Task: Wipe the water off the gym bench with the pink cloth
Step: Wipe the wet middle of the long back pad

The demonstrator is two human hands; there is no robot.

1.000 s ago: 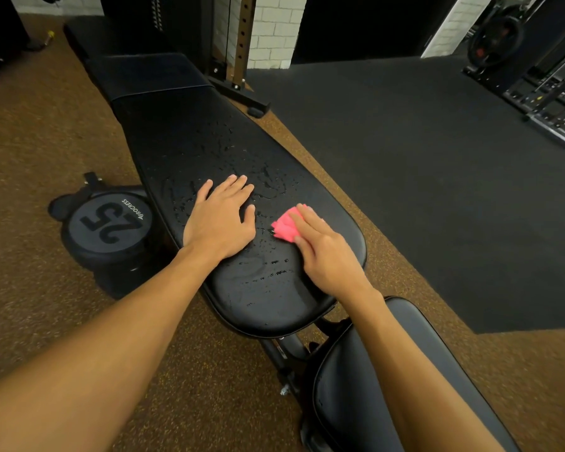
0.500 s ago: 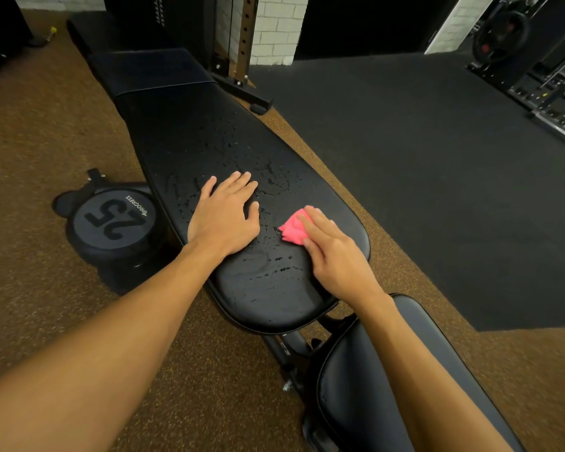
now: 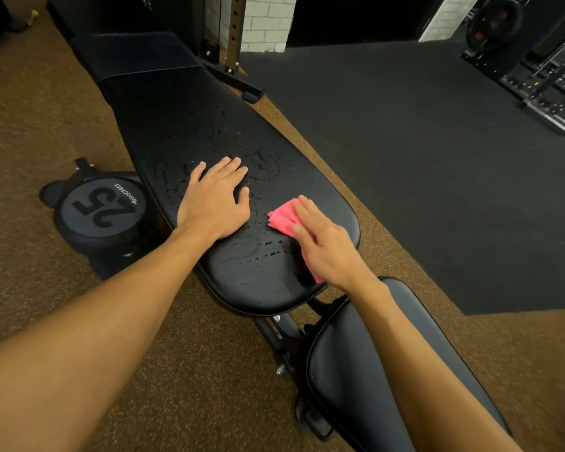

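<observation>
The right hand (image 3: 327, 246) is pressing down with straight fingers on the pink cloth (image 3: 282, 216), which is lying near the right edge of the black padded counter (image 3: 183, 125). The left hand (image 3: 214, 203) is resting flat and spread nearby, among water droplets (image 3: 261, 252).

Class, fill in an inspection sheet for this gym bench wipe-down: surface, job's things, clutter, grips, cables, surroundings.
Surface: black bench pad is wet; water droplets are spread from its middle to the near end.
Job's things: pink cloth lies crumpled on the pad's right side.
Clutter: 25 weight sits on the brown floor, left of the bench.
Grips: left hand lies flat on the pad, holding nothing; right hand presses the cloth with straight fingers.
Cables: nothing seen.
Surroundings: seat pad nearer, rack upright behind, black mat to the right.
</observation>
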